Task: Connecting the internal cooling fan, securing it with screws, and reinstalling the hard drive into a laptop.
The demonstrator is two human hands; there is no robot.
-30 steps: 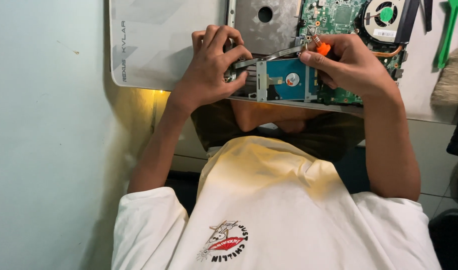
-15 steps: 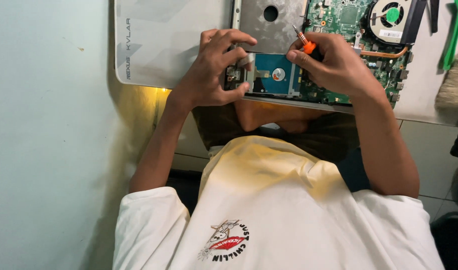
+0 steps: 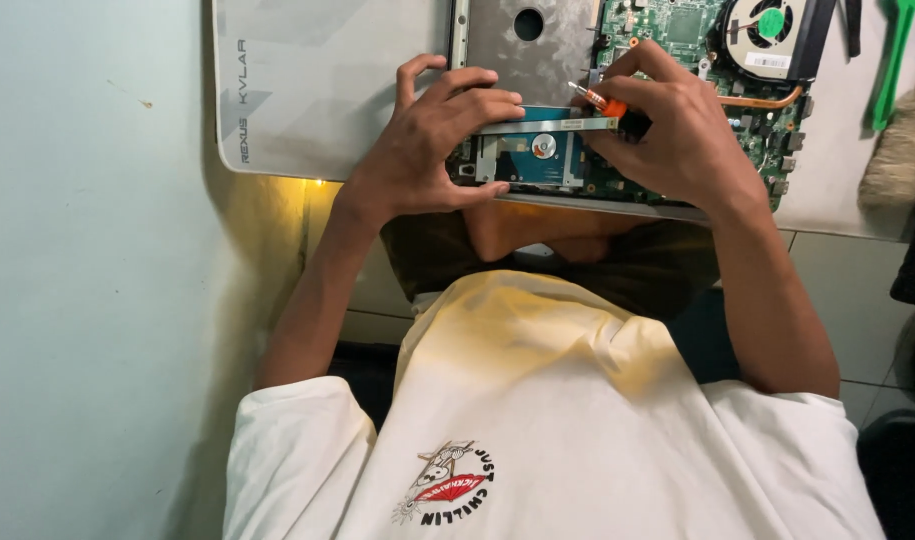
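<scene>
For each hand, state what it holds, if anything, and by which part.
Left hand grips the hard drive by its left end and top edge. Right hand pinches a small screwdriver by its orange handle.

Mat: grey desk mat, upper left of frame.
Fan: black cooling fan with green hub, upper right.
Tool: green pry tool, far right edge.
Wall: pale blue surface, left side.
</scene>
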